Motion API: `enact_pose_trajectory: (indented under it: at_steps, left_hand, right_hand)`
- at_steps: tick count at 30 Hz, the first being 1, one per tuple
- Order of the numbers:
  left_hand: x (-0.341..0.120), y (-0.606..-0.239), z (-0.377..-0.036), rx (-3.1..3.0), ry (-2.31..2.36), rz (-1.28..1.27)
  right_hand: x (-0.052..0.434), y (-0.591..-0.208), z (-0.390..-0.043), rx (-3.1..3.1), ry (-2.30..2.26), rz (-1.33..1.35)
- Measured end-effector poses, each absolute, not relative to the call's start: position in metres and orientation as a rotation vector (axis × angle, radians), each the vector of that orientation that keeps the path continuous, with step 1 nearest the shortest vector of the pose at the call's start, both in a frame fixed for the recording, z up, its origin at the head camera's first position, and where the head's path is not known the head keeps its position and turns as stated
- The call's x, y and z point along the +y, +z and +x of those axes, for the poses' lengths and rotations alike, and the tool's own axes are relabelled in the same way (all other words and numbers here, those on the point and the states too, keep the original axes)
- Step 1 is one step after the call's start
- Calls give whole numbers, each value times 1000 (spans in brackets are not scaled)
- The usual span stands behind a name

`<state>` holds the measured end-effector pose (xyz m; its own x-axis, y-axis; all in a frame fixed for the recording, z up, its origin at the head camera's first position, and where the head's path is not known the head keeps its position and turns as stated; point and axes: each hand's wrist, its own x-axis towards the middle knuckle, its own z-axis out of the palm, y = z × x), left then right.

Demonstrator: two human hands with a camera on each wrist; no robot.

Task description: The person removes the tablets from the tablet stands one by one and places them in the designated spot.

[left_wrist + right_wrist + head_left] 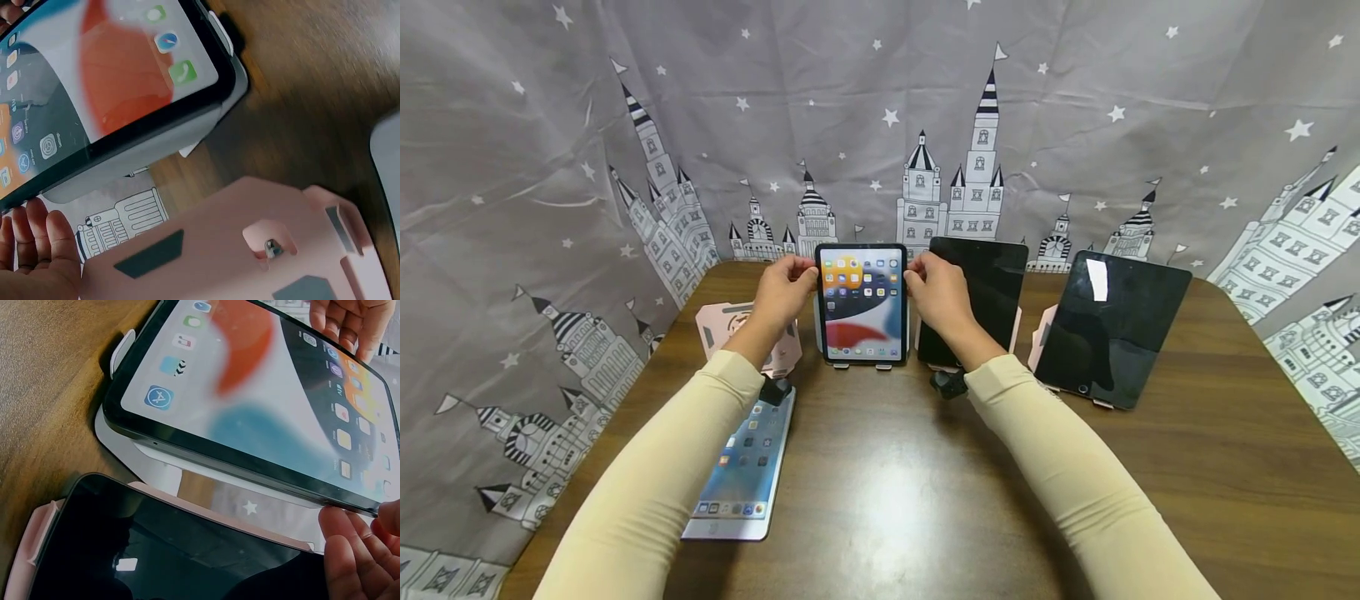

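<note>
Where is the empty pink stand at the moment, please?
In the head view the empty pink stand sits at the table's back left, just left of the lit tablet, partly behind the left hand.

Staged recording setup, wooden table (pixel 880 500), castle-print curtain backdrop (pixel 550 167), several tablets on stands (pixel 1108 329)

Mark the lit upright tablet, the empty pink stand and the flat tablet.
lit upright tablet (pixel 861 304), head view, middle of its screen
empty pink stand (pixel 219 244), left wrist view, its flat face
flat tablet (pixel 741 467), head view, its screen

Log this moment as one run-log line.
left hand: holds lit tablet left edge | right hand: holds right edge | tablet: upright on stand
</note>
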<state>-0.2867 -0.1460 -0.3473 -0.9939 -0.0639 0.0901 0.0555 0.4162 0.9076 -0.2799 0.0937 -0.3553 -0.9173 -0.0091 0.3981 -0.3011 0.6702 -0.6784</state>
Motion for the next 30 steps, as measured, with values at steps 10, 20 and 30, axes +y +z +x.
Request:
enact_pose_trajectory:
  at_steps: [10,20,30]
  left_hand:
    - [-143,-349,-288,-2538,-1671,72]
    - [-144,-348,-286,-2540,-1640,71]
    - [-144,-349,-282,-2518,-1597,53]
  right_hand:
    - [92,-358,-281,-2511,1130,230]
    - [90,-361,-277,-2474,1144,245]
    - [89,-364,-276,-2433,1196,263]
